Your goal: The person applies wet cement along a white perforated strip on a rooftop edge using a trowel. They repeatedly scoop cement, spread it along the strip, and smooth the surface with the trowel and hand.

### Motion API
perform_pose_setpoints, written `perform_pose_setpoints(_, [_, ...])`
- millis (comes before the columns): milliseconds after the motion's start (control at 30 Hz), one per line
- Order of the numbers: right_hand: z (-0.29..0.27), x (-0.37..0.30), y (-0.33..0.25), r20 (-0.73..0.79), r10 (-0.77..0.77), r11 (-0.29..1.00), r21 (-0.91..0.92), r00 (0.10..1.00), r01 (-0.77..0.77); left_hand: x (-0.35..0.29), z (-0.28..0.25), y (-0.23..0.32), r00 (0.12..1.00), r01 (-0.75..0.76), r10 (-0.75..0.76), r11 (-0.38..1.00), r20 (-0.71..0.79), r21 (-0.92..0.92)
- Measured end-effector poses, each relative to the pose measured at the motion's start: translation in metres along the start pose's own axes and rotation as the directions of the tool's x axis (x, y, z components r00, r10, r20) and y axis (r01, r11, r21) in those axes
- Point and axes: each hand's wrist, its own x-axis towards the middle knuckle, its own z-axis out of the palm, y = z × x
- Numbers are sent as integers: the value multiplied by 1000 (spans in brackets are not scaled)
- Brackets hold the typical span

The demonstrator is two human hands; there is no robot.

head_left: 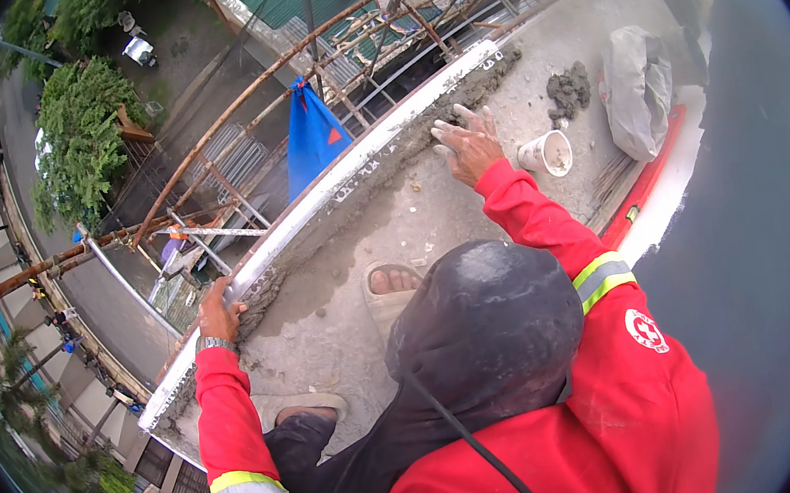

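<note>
My left hand (218, 313) is on the long white edging strip (303, 210) at the ledge's outer side, its fingers curled over the strip. Farther along to the right, my right hand (471, 147) reaches down with its fingers apart and dusted grey. Its fingertips are by the wet mortar (419, 134) laid along the inner side of the strip; whether they touch it I cannot tell. Right beside that wrist, a white cup (555, 153) with grey residue inside lies tilted. Beyond it sits a loose heap of mortar (570, 93).
A whitish plastic sack (639, 94) and a red straightedge (646, 184) lie at the right by the wall. My bent knee (484, 300) and sandalled feet take up the ledge. Past the strip are a drop, scaffold poles (268, 76) and a blue cloth (313, 144).
</note>
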Motion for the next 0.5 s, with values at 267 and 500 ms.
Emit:
perform_pose_setpoints(267, [8,1,-32,-169,47,998,50,985,-39,0,0,-3,1000,10,-10,1000,11,23])
perform_pose_setpoints(500, [3,-1,-31,-187,21,999,52,982,-11,2,0,-4,999,25,-26,999,24,46])
